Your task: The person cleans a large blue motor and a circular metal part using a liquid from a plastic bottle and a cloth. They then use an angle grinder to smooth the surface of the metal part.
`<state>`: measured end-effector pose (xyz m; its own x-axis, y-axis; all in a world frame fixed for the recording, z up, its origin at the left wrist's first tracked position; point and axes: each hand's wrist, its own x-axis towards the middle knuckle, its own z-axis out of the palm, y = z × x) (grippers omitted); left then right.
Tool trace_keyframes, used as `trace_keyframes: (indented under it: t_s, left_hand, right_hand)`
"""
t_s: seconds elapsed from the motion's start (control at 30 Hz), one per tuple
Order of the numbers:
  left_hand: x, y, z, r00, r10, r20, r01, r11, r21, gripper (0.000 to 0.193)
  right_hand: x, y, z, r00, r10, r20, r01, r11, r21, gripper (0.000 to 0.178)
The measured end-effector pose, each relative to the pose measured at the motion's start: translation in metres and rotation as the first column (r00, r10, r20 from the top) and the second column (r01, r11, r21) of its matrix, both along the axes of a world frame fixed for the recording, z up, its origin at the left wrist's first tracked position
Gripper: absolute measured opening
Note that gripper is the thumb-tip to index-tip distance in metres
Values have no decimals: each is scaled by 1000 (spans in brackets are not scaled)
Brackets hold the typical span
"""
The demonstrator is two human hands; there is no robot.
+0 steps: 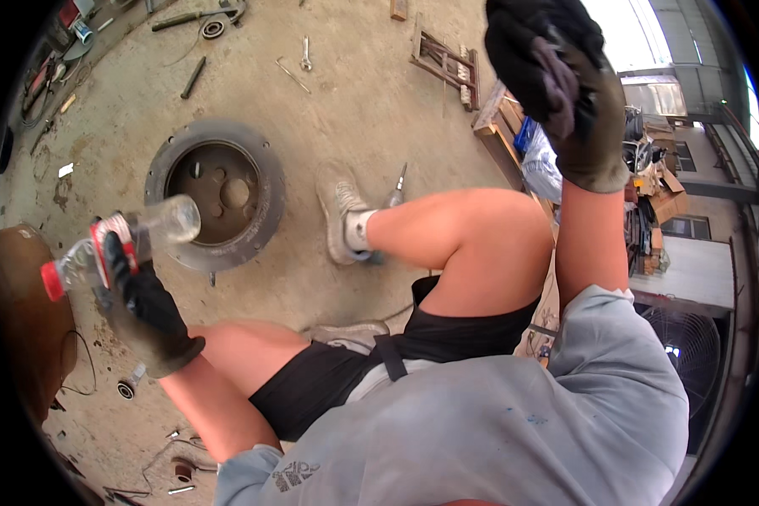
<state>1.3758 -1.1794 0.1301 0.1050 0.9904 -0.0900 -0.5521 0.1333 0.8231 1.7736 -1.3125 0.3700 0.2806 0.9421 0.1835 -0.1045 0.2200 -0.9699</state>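
My left hand [150, 316], in a dark coated work glove, is closed round a clear plastic bottle [175, 221] with a red cap and a red label. The bottle lies nearly on its side, its cap pointing left. Below it on the floor is a round grey metal drum [267, 198], open at the top, with holes in its bottom plate. Raised at the upper right, my gloved right hand [597, 114] grips a bunched dark cloth [552, 80], which hides part of the fingers.
A hammer [181, 18], a bearing [213, 29], a dark metal rod [194, 78] and a wrench [305, 55] lie on the concrete floor. A screwdriver-like tool [399, 185] is by my shoe. Boxes [668, 198] and a large fan [681, 350] stand to the right.
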Motion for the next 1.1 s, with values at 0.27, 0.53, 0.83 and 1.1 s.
trace_keyframes:
  t_s: [0.27, 0.53, 0.83, 1.1]
  left_hand:
    - [29, -2, 36, 978, 155, -142, -159, 987, -20, 41]
    - [-42, -31, 63, 841, 496, -216, -498, 866, 48, 46]
    - [57, -156, 111, 760, 532, -373, -619, 768, -164, 51]
    - [52, -251, 175, 694, 597, -403, -701, 688, -187, 50]
  right_hand:
    - [-44, 33, -5, 995, -82, -62, 78, 994, -70, 41]
    - [-78, 142, -75, 986, 164, 25, -160, 980, -119, 39]
    - [-186, 132, -156, 289, 911, -295, -957, 266, -116, 43]
    - [-165, 107, -131, 18, 977, 213, -903, -76, 423, 129]
